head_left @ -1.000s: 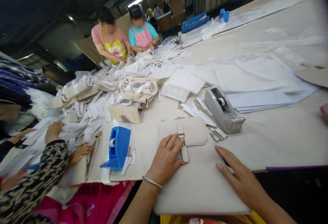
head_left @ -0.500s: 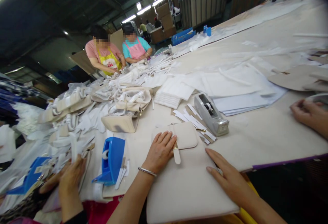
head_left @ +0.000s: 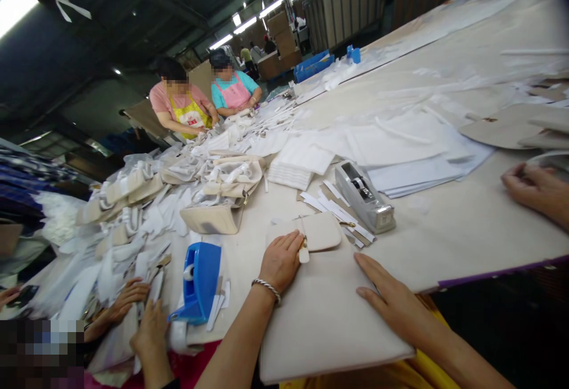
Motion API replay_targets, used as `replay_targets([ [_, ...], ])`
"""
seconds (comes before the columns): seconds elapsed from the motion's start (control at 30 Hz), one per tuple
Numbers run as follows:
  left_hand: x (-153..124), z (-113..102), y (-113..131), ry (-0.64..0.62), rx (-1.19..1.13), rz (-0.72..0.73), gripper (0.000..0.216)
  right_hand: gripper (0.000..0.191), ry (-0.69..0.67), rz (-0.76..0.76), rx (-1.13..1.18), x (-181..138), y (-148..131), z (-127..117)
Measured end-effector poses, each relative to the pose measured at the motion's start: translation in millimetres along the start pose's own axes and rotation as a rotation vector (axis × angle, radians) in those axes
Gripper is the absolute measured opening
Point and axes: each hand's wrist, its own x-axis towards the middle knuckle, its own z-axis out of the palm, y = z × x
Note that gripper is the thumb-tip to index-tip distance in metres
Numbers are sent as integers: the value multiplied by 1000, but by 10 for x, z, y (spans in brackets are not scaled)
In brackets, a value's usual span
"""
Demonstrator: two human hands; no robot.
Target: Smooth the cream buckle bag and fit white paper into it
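A cream flat bag (head_left: 331, 318) with a rounded flap and a strap with a gold buckle lies at the near table edge, partly overhanging it. My left hand (head_left: 281, 261), with a silver bracelet on the wrist, rests on the flap and its fingers curl around the strap by the buckle (head_left: 304, 245). My right hand (head_left: 391, 300) lies flat on the bag's right side, fingers stretched out and together.
A grey tape dispenser (head_left: 364, 197) stands just beyond the bag, a blue one (head_left: 200, 282) to its left. White paper strips, stacked sheets (head_left: 422, 163) and more cream bags (head_left: 213, 217) cover the table. A co-worker's hands (head_left: 133, 312) work at near left, another's hand (head_left: 531, 190) at right. Two aproned people stand far back.
My left hand has curled from flat on the flap to gripping the strap by the buckle. The bag has slid slightly toward me. The co-worker's hand at right came into view.
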Motion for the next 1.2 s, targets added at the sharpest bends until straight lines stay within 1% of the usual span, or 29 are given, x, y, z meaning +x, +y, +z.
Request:
replay_targets([
  [0.1, 11, -27, 2, -8, -21, -9, 42, 54, -27, 2, 1, 3, 0, 4],
  [0.27, 22, 3, -27, 6, -52, -32, 36, 54, -61, 14, 17, 13, -7, -1],
  [0.5, 29, 30, -11, -100, -160, -128, 37, 58, -59, 28, 20, 41, 47, 44],
  [0.53, 33, 29, -22, -106, -194, -151, 37, 58, -60, 28, 22, 36, 48, 57],
  [0.57, 43, 25, -42, -101, -228, -204, 38, 58, -61, 26, 21, 28, 47, 70],
  [0.67, 114, -17, -140, -77, -285, -442, 46, 58, -60, 22, 21, -11, 32, 103],
  [0.7, 149, -39, -175, -77, -289, -483, 48, 58, -54, 21, 27, -23, 28, 109],
  [0.73, 185, -62, -204, -82, -292, -480, 48, 58, -47, 20, 34, -32, 26, 113],
  [0.8, 255, -107, -236, -76, -302, -401, 45, 58, -35, 21, 50, -41, 29, 114],
  [0.87, 310, -143, -238, -27, -301, -389, 42, 58, -29, 21, 57, -40, 38, 114],
  [0.97, 364, -174, -239, 65, -300, -470, 40, 57, -17, 16, 60, -38, 53, 125],
  [1.03, 395, -183, -282, 125, -305, -525, 41, 56, 4, 7, 58, -43, 64, 142],
  [1.2, 514, -168, -572, 323, -173, -710, 51, 55, 43, -20, 19, -66, 106, 211],
])
